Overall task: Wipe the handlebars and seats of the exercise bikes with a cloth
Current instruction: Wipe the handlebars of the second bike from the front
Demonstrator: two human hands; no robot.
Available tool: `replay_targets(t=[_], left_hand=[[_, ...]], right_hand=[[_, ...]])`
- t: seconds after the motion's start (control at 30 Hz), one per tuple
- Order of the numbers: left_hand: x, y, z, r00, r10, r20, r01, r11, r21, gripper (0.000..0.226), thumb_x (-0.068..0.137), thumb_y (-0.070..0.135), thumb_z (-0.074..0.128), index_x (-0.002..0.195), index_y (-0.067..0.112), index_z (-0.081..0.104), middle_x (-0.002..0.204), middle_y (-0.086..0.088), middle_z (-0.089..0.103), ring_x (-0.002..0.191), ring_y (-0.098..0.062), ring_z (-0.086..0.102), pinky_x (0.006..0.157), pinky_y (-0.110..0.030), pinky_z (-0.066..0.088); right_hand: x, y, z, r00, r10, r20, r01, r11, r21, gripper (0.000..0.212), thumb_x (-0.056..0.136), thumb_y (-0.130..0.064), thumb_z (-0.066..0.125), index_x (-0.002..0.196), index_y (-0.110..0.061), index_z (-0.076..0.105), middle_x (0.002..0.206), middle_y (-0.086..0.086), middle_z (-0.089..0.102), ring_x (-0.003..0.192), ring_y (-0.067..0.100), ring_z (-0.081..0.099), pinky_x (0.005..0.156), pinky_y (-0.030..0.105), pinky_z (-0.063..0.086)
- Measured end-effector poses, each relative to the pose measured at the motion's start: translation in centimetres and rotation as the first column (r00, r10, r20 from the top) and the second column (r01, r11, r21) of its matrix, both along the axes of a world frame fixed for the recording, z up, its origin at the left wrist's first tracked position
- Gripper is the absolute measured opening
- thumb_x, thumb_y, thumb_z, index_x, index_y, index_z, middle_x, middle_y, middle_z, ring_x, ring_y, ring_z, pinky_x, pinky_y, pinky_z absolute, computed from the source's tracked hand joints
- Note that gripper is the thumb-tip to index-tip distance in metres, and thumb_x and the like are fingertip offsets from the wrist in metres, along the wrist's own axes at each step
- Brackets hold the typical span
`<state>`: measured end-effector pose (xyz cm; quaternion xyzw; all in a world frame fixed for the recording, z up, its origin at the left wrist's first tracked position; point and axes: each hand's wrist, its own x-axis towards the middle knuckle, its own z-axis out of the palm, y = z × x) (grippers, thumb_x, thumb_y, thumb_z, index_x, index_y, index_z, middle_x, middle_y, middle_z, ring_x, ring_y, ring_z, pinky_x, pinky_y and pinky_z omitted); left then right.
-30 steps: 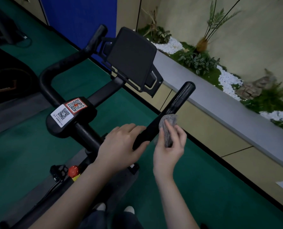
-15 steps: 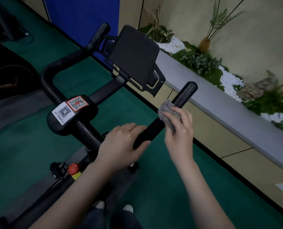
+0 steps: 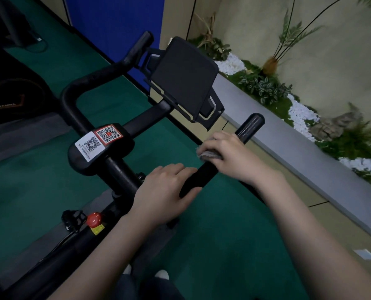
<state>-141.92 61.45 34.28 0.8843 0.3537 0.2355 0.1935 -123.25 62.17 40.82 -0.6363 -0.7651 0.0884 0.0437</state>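
Your right hand [image 3: 227, 154] wrapped over grey cloth [image 3: 209, 154] around the right handlebar [image 3: 248, 126], your left hand [image 3: 165, 191] gripping the same bar lower down.

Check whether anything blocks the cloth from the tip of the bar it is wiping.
Nothing visible does. The right hand wraps the cloth around the handlebar, and the stretch up to the tip is bare.

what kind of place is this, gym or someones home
Most likely a gym or fitness studio. An exercise bike with QR code stickers stands on green sports flooring, another dark machine sits at the left, and a decorative planter bed lines the wall.
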Motion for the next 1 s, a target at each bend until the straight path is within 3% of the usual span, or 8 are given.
replay_targets(t=[0.1,0.2,0.27,0.43,0.57,0.77,0.87,1.0], left_hand=[[0.0,0.0,0.0,1.000,0.001,0.006,-0.001,1.000,0.004,0.039,0.086,0.046,0.055,0.116,0.022,0.063,0.086,0.006,0.061,0.081,-0.019,0.061,0.070,-0.032,0.044],[0.0,0.0,-0.1,1.000,0.004,0.012,-0.004,1.000,0.010,0.039,0.087,0.046,0.056,0.116,0.022,0.062,0.087,0.006,0.062,0.082,-0.019,0.061,0.071,-0.032,0.045],[0.0,0.0,-0.1,1.000,0.007,0.011,-0.007,1.000,0.013,0.038,0.087,0.047,0.055,0.116,0.023,0.063,0.087,0.006,0.062,0.082,-0.019,0.061,0.071,-0.033,0.047],[0.0,-0.1,0.1,1.000,0.007,0.007,-0.007,1.000,0.011,0.038,0.087,0.046,0.056,0.116,0.023,0.062,0.086,0.007,0.061,0.082,-0.018,0.061,0.071,-0.031,0.045],[-0.1,0.0,0.1,1.000,0.007,0.003,-0.007,1.000,0.006,0.039,0.088,0.046,0.056,0.118,0.023,0.062,0.087,0.008,0.061,0.082,-0.017,0.060,0.072,-0.030,0.044],[0.0,0.1,0.4,1.000,-0.011,-0.008,0.011,1.000,-0.019,0.040,0.089,0.047,0.055,0.121,0.024,0.060,0.090,0.008,0.061,0.085,-0.017,0.060,0.075,-0.032,0.046],[0.0,0.2,0.5,1.000,-0.023,-0.011,0.023,0.999,-0.025,0.040,0.089,0.047,0.056,0.121,0.024,0.061,0.091,0.008,0.062,0.085,-0.016,0.060,0.075,-0.032,0.046],[0.1,0.3,0.7,1.000,-0.026,-0.015,0.026,0.999,-0.026,0.041,0.088,0.050,0.052,0.119,0.023,0.062,0.090,0.009,0.062,0.083,-0.015,0.060,0.073,-0.033,0.048]], right_hand=[[0.3,1.0,1.0,0.995,0.039,0.090,-0.032,0.996,-0.079,0.015,0.090,-0.015,0.059,0.100,-0.019,0.069,0.102,0.001,0.059,0.107,0.018,0.049,0.099,0.038,0.035],[1.1,1.2,1.2,0.975,0.003,0.222,-0.007,1.000,0.017,0.017,0.090,-0.011,0.056,0.100,-0.018,0.068,0.103,0.001,0.055,0.108,0.021,0.045,0.093,0.033,0.032],[1.1,0.8,0.9,0.971,-0.018,0.240,-0.002,0.996,0.085,0.019,0.090,-0.009,0.055,0.101,-0.017,0.068,0.104,0.002,0.055,0.109,0.022,0.044,0.092,0.031,0.028],[0.8,-0.3,0.2,0.980,0.069,0.188,-0.084,0.994,0.074,0.017,0.092,-0.011,0.055,0.102,-0.016,0.068,0.104,0.004,0.056,0.107,0.022,0.045,0.093,0.033,0.031],[1.7,0.2,-0.1,0.955,-0.057,0.290,-0.017,0.969,0.248,0.015,0.089,-0.003,0.057,0.099,-0.010,0.067,0.103,0.008,0.055,0.103,0.027,0.045,0.083,0.030,0.024],[2.0,-2.5,-3.3,0.993,-0.072,0.098,0.017,0.878,0.478,0.028,0.073,0.009,0.072,0.098,-0.003,0.069,0.105,0.016,0.061,0.100,0.031,0.049,0.085,0.035,0.031],[2.9,-2.8,-4.2,0.984,-0.171,-0.059,0.168,0.749,0.641,0.036,0.069,0.016,0.072,0.100,-0.001,0.071,0.109,0.021,0.060,0.105,0.031,0.046,0.086,0.038,0.035],[1.7,-3.2,-5.8,0.922,-0.216,-0.322,0.385,0.611,0.692,0.038,0.071,0.017,0.069,0.104,-0.001,0.071,0.111,0.023,0.057,0.109,0.027,0.043,0.099,0.024,0.034]])
